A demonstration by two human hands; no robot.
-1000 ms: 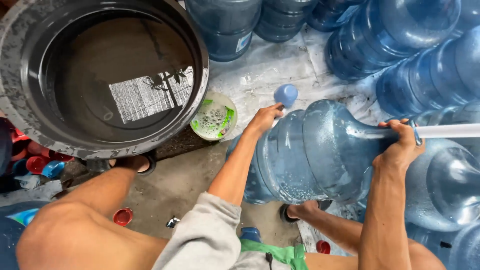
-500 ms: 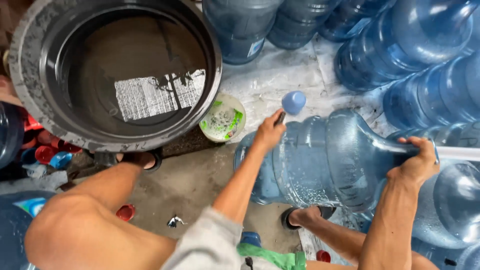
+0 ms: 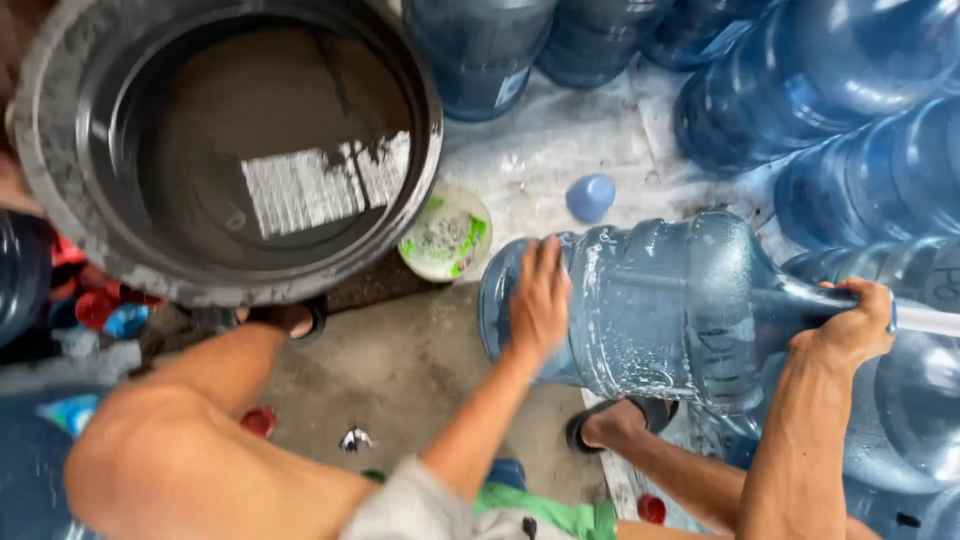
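A large blue translucent water jug [image 3: 660,310] lies on its side in front of me, wet inside, its base pointing left and its neck to the right. My left hand [image 3: 540,300] presses flat against the jug's base end. My right hand [image 3: 850,325] is closed around the jug's neck, where a white rod [image 3: 935,320] runs off to the right edge. A thin shaft shows inside the jug. My knees and sandalled feet are below the jug.
A big dark tub of water [image 3: 230,150] fills the upper left. A small white and green bowl [image 3: 445,235] and a blue cap [image 3: 590,197] lie on the wet floor. Several more blue jugs [image 3: 830,90] crowd the top and right. Red and blue caps [image 3: 100,310] lie at left.
The jug has shifted down and right in view and lies flatter. My left hand slid from the jug's top edge onto its base. My right hand stays on the neck.
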